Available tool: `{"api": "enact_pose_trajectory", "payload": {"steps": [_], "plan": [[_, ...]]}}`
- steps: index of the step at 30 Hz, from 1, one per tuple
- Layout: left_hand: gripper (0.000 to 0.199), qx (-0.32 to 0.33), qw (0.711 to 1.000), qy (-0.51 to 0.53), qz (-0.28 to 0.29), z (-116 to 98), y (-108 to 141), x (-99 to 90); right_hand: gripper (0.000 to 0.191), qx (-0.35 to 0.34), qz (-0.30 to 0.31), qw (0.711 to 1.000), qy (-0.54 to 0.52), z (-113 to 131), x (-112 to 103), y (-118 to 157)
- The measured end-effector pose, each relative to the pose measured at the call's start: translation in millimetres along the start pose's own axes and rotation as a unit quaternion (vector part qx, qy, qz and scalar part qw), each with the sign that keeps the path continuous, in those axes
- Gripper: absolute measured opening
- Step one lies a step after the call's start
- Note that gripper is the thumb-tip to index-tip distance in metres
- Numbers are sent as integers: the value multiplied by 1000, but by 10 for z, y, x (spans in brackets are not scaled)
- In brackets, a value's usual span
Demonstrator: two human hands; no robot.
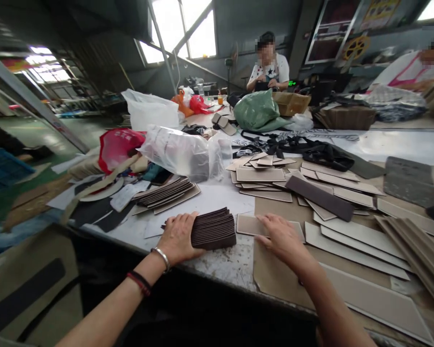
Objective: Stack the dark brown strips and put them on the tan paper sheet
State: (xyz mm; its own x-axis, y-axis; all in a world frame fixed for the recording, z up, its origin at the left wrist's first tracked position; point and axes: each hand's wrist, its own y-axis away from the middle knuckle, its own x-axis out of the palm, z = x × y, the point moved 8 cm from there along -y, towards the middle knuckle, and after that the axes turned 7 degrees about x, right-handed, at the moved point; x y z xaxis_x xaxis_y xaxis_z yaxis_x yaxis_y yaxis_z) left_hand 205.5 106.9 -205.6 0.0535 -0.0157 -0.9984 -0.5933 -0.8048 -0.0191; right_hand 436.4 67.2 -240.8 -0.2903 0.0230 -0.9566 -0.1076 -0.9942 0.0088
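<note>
My left hand [181, 234] is wrapped round the left end of a stack of dark brown strips [214, 228] near the table's front edge. To its right, my right hand [280, 237] lies with its fingers apart over a beige rectangular piece [249, 225], fingertips at the piece's surface. Whether it grips that piece does not show. Beyond the right hand are piled beige pieces [260, 175], with a single dark brown strip [318, 198] across them. Behind my left hand sits a fanned stack of dark-edged pieces [169, 193].
Long pale panels [365, 246] cover the right side. Clear plastic bags [184, 152], a red bag [119, 148], a green bag [256, 111] and black straps [311, 147] lie farther back. A person [269, 67] sits across the table; another person [408, 72] is at the far right.
</note>
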Motion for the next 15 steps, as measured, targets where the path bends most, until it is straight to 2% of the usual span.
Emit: {"api": "enact_pose_trajectory", "payload": {"steps": [3, 7, 9, 12, 15], "plan": [[75, -2, 1000, 6, -4, -13, 30, -21, 41, -23, 30, 997, 63, -60, 109, 58], [75, -14, 1000, 11, -9, -29, 104, -35, 35, -45, -13, 993, 111, -28, 168, 78], [76, -12, 1000, 11, -17, -63, 151, -59, 29, -47, -43, 992, 112, -10, 100, 52], [77, -6, 1000, 16, -25, -127, 229, -66, 25, -30, -70, 993, 86, 49, -124, -44], [79, -12, 1000, 9, -23, -113, 277, 39, 22, -37, -86, 995, 46, 305, -355, -196]]}}
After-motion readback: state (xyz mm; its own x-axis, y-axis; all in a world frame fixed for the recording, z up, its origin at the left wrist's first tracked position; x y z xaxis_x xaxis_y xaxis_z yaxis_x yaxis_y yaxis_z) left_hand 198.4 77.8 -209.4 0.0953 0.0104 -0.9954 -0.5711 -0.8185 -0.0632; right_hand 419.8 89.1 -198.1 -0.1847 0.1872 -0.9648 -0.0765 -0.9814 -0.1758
